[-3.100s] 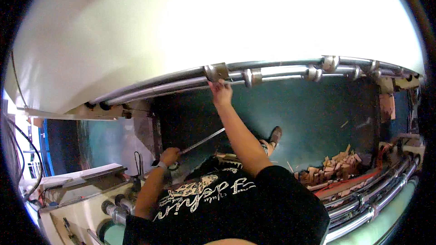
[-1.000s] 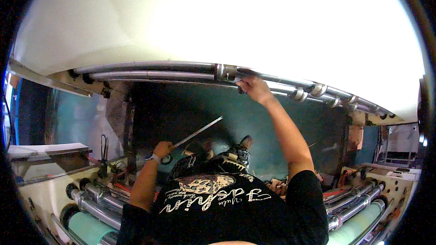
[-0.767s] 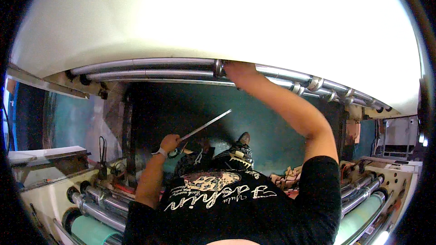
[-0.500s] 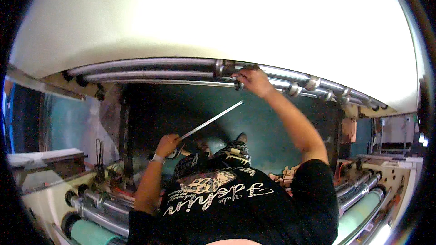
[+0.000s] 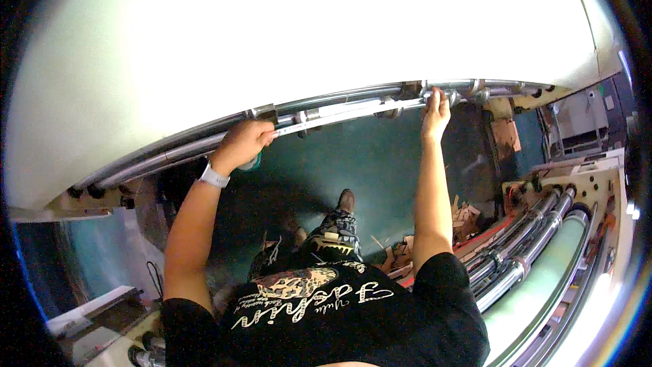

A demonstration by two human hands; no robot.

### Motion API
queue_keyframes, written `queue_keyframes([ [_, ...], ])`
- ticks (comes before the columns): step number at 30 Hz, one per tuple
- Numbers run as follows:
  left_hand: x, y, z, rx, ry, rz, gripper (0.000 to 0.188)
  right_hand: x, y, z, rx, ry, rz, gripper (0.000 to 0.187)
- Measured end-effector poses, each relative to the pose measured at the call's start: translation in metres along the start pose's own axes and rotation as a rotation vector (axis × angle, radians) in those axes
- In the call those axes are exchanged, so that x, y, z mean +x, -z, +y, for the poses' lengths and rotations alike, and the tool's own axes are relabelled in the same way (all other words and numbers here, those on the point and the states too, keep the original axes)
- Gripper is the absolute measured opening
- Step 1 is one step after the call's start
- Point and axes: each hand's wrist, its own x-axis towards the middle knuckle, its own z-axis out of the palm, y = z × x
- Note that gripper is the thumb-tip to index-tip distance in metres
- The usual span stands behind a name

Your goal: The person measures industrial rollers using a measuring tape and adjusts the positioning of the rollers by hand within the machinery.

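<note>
One white-topped board [image 5: 92, 304] and one black looped cable [image 5: 155, 275] lie farthest to the left, well apart from the tape measure [image 5: 326, 121]; the board's lower part runs into shadow. At least two steel shafts [image 5: 163, 156] stretch sideways along and behind the tape measure, with one broad white cover [image 5: 326, 27] beyond them, overexposed and cut off at the top. At least six metal collars [image 5: 479, 85] sit on the shafts; overlap makes an exact count impossible.

At the left end of the tape measure, the left hand [image 5: 243, 144] has its fingers curled closed around the case, hiding all but a teal edge below the palm. One pale wristwatch [image 5: 214, 176] circles that wrist. The single drawn-out blade rises slightly to the right, in front of the shafts, its markings unreadable.

Below the tape measure's middle, one brown shoe [image 5: 346, 199] shows clearly on the dark green floor [image 5: 380, 170]; a second foot, to its left, is dim. One black T-shirt [image 5: 421, 326] covers the lower middle and is cut off by the lower edge.

At the tape measure's right end, the right hand [image 5: 436, 117] pinches the blade, thumb and fingers nearly together; its very tip is hidden there. Below and right of that end lie many brown offcuts [image 5: 464, 219], too heaped to count, then one pale green roller [image 5: 543, 292], partly cut off.
</note>
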Motion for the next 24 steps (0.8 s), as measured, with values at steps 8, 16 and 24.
queue_keyframes([
  [8, 0.048, -0.009, -0.004, -0.151, 0.051, -0.101, 0.025, 0.036, -0.004, 0.035, 0.214, -0.033, -0.037, 0.009],
  [16, 0.043, 0.008, 0.006, -0.03, 0.088, -0.157, 0.024, 0.073, 0.015, 0.082, -0.14, 0.214, 0.074, 0.016],
  [24, -0.006, 0.046, -0.045, 0.278, 0.116, 0.099, 0.066, 0.068, 0.004, 0.067, -0.034, 0.143, 0.058, 0.014],
])
